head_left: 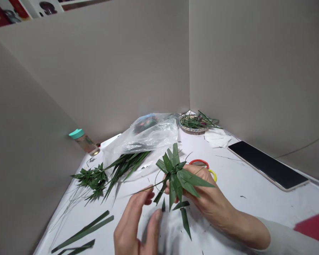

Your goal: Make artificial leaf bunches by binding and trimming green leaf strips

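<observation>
Rosette (174, 173) at frame centre looks light, springy, easily creased; my right hand (207, 195) pinches it, its middle probably the safest hold; my left hand (129, 224), lower centre, is loosely spread.

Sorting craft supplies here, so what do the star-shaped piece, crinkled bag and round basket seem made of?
Star-shaped piece: likely folded leaf, faintly glossy, its green strips tapering to points. Crinkled bag: probably thin plastic, see-through with shiny wrinkles. Round basket: perhaps woven fibre, fairly matte, from its patterned side; too small to be sure.
</observation>
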The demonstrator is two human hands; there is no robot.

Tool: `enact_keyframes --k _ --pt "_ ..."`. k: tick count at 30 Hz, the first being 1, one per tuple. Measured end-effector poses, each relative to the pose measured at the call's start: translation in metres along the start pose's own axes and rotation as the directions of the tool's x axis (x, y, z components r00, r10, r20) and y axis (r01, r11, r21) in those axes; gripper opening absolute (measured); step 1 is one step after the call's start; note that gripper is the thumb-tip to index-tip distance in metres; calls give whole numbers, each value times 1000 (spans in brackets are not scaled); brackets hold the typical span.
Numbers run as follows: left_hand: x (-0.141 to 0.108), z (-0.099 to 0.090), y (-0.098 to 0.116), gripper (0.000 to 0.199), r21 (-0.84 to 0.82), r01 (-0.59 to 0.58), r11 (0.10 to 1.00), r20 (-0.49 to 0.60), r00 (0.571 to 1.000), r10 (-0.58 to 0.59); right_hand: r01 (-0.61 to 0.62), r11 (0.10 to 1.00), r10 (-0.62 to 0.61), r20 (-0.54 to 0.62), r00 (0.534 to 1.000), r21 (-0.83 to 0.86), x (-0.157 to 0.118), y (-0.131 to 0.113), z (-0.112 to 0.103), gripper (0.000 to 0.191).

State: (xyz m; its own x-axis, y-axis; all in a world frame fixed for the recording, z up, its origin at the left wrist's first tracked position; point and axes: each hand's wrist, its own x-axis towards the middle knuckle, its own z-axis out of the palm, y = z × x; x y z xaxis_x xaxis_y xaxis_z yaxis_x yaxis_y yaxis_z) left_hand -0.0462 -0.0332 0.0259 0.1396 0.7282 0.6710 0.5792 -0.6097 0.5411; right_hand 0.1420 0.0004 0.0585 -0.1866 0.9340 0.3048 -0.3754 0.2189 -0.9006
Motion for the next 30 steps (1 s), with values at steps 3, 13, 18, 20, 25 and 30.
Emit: enact_keyframes --k 3,13,18,20,25,30 --pt "8 8 10 34 -269 288 919 -34 951 -308 -24 998 23 24 999 50 -2 -1 4 19" --pt "32 21 20 18 -705 452 546 103 827 -553 13 997 -20 90 996 78 -7 20 2 9" --pt "38 20 23 12 -729 462 505 113 809 -577 26 999 -29 67 997 41 -3 16 0 10" --pt "39 19 24 12 -732 486 477 134 789 -600 30 999 -31 32 999 38 -1 16 0 16" --pt "39 16 22 14 -743 564 361 218 714 -665 101 993 -97 -66 993 56 0 24 0 46" --pt "40 15 21 12 -744 626 233 325 644 -692 218 971 -221 -27 975 -102 0 26 -3 64"
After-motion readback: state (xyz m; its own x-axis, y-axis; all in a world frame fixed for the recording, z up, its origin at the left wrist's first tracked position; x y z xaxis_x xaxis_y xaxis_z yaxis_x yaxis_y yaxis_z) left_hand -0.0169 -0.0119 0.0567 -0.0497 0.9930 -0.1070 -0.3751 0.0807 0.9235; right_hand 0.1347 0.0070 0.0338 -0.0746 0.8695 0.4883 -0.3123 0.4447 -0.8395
